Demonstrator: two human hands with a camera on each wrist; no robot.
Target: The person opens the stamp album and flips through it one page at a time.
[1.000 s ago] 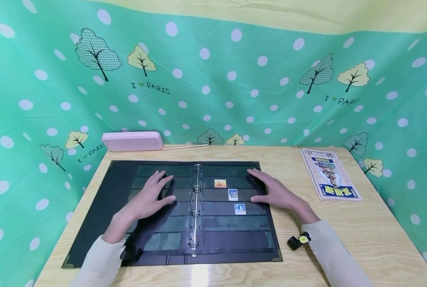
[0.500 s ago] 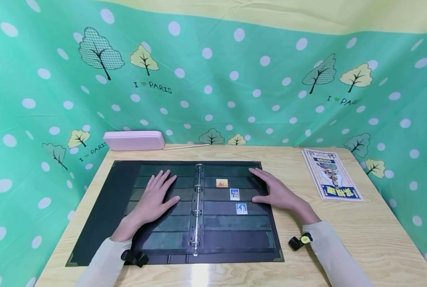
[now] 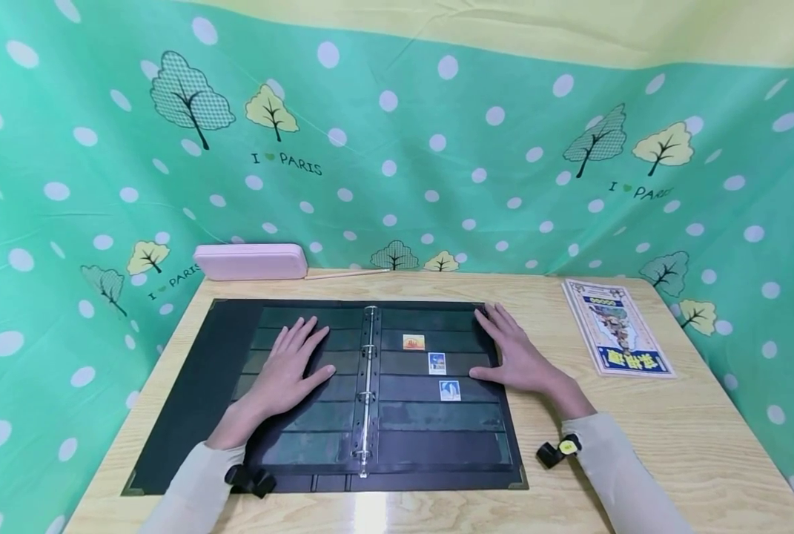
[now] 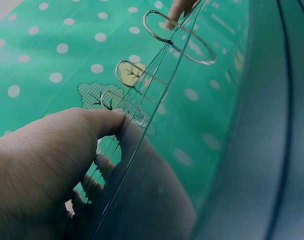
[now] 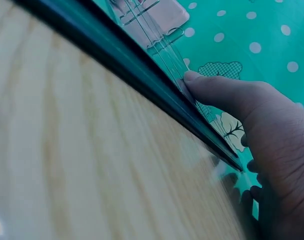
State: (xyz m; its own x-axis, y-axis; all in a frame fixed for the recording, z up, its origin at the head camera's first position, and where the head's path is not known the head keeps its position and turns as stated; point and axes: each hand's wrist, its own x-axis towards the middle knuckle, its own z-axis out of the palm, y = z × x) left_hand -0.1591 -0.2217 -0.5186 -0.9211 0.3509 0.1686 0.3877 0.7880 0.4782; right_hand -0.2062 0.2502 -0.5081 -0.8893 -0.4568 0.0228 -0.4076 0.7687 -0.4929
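- Head view shows an open binder (image 3: 196, 400) lying flat on a wooden table (image 3: 670, 445), its long side running left to right and its ring spine (image 3: 368, 386) running away from the person at mid-width.
- Left hand (image 3: 288, 367) lies flat, fingers straight and slightly spread, on the left page (image 3: 303, 430), thumb pointing toward the rings; it grips nothing.
- Right hand (image 3: 518, 354) rests with straight fingers along the right edge of the right page (image 3: 437, 423), thumb on the sleeve; the right wrist view shows the thumb (image 5: 212, 90) touching the page's edge, holding nothing.
- Three stamps (image 3: 437, 363) sit in a slanting line in the right page's pockets, between the rings and the right hand, nearer that hand than the left one.
- Binder's near edge lies close to the table's front edge; its far edge is near a pink case (image 3: 250, 261) and a thin stick (image 3: 346, 274).
- Bare table lies to the right, up to a booklet (image 3: 615, 328), well apart from the binder.
- Green dotted cloth (image 3: 397, 148) closes in the back and sides.
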